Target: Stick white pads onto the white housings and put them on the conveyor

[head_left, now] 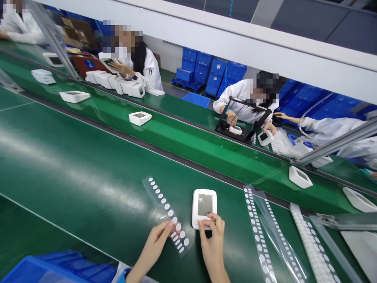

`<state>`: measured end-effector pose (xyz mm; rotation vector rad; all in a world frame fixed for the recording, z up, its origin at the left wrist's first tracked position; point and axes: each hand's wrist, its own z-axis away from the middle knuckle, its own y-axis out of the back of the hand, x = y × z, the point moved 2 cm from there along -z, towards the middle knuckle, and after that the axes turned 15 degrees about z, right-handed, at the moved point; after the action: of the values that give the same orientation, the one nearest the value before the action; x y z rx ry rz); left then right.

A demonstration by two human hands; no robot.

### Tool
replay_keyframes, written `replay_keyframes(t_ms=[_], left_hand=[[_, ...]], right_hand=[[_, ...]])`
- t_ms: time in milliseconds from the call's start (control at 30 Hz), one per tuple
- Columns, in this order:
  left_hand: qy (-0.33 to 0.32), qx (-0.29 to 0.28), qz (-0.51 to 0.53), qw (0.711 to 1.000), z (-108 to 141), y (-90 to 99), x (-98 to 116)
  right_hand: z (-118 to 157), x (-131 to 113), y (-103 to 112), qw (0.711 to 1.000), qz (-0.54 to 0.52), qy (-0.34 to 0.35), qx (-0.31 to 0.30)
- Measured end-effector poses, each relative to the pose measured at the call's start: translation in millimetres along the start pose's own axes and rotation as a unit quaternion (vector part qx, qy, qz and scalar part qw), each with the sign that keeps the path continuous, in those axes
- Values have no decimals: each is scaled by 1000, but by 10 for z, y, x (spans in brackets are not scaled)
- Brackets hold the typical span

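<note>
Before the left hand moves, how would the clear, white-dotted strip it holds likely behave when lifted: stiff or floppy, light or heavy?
The strip is probably floppy, as it looks like a thin, see-through sheet. It seems likely light: the left hand merely pinches it near one end.

The left hand (pixel 156 240) pinches a clear strip of white stickers (pixel 167 206) over the green worktop (pixel 97 173), beside a white device (pixel 205 205) with a grey screen. The right hand (pixel 213 241) touches the device's lower front. More sticker strips (pixel 259 247) lie rightward; similar devices (pixel 140 118) sit beyond.
</note>
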<state>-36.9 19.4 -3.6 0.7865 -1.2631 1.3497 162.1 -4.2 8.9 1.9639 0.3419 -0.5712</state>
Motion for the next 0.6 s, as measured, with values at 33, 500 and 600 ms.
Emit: replay_keyframes(t_ms=[33,500,600], left_hand=[[-2,-1,-2,1000,-2,0,-3],[5,7,-9,1000,4,-11,13],[2,-3,-5,1000,10,-26,28]], right_hand=[[0,-1,3,1000,-1,1,-3],[17,68,-28,999,-36,-34,-14],[12,89,-17,997,-64,-50,-9]])
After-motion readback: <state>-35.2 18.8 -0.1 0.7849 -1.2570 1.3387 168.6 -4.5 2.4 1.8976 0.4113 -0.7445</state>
